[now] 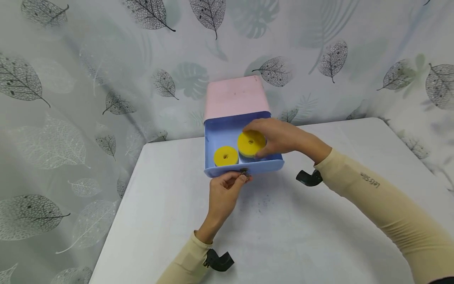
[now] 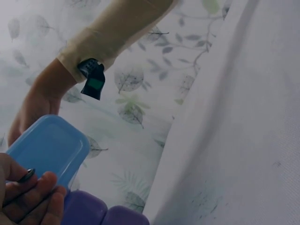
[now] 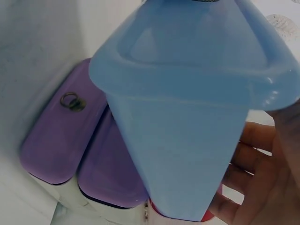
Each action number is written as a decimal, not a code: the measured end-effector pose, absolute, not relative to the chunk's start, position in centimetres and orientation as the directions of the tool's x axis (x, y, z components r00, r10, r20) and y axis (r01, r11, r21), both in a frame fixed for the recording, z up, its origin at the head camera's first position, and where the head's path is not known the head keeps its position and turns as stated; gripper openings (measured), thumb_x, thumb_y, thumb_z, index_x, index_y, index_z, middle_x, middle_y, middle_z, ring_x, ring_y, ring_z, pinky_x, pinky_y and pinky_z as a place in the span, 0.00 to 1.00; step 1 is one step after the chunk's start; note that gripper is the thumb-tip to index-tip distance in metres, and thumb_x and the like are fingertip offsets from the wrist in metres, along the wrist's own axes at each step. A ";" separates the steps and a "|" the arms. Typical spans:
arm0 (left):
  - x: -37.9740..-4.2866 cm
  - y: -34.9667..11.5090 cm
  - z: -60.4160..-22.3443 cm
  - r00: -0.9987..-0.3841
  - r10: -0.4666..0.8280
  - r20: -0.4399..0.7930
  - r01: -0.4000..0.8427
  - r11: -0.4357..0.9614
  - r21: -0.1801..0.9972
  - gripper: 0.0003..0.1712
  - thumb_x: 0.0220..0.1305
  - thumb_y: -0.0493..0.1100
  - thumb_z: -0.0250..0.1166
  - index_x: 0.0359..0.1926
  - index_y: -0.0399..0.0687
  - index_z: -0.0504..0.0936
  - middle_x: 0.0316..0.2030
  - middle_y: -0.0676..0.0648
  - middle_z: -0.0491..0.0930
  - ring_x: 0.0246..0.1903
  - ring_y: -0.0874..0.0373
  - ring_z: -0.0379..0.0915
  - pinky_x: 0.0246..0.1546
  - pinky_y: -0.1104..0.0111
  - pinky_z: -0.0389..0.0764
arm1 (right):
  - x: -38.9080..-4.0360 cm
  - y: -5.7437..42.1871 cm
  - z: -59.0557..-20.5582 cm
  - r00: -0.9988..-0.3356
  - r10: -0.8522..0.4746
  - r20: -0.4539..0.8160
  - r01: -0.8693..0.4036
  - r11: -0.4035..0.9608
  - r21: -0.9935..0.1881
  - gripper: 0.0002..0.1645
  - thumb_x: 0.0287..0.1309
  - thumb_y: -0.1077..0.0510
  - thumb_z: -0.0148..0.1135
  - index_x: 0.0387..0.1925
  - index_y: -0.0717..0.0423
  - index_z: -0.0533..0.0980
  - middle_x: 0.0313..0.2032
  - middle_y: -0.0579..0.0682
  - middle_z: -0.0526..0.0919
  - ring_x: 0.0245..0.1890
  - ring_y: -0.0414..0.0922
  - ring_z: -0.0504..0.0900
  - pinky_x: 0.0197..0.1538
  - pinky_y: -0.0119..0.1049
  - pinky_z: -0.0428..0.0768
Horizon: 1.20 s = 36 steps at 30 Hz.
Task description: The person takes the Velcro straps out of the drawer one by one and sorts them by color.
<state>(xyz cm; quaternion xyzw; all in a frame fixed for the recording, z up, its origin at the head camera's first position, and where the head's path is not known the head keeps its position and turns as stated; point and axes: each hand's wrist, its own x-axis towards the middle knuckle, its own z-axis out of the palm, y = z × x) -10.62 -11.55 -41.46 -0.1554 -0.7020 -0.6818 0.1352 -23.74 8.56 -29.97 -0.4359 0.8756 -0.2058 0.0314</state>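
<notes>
A blue drawer (image 1: 220, 136) stands pulled out of a pink cabinet (image 1: 235, 96). Inside it are two thick round yellow rolls, each with a small hole in its middle. The left roll (image 1: 226, 156) sits near the drawer's front. My right hand (image 1: 283, 136) reaches in from the right and grips the right roll (image 1: 251, 142), thumb on the near side and fingers on the far side. At the drawer's front, my left hand (image 1: 225, 193) pinches the small metal ring pull (image 1: 245, 174). The right wrist view shows the right hand (image 3: 258, 173) partly hidden behind the drawer.
Purple drawer fronts (image 3: 61, 126) with a ring pull lie below the blue drawer in the right wrist view. The cabinet stands at the back of a white-covered table (image 1: 170, 197), against a leaf-patterned cloth (image 1: 170, 51). Dark specks mark the table below the drawer.
</notes>
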 end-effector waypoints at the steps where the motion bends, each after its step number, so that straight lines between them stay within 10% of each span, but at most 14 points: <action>1: -10.6 -11.5 -41.4 -0.915 0.034 0.403 0.404 0.020 0.915 0.08 0.74 0.36 0.66 0.43 0.34 0.89 0.38 0.42 0.89 0.41 0.46 0.87 0.50 0.59 0.85 | -23.7 8.6 -29.9 -0.618 -0.776 0.129 -0.751 0.534 -0.388 0.45 0.49 0.54 0.83 0.67 0.62 0.75 0.62 0.55 0.80 0.58 0.52 0.78 0.62 0.50 0.77; 36: -10.7 -11.5 -41.5 -0.911 0.037 0.410 0.411 0.032 0.911 0.08 0.73 0.36 0.66 0.43 0.33 0.88 0.37 0.44 0.89 0.41 0.41 0.87 0.49 0.58 0.85 | -23.7 12.0 -28.0 -0.673 -0.712 0.203 -0.715 0.553 -0.428 0.41 0.50 0.56 0.82 0.65 0.62 0.76 0.62 0.55 0.80 0.59 0.54 0.78 0.65 0.53 0.74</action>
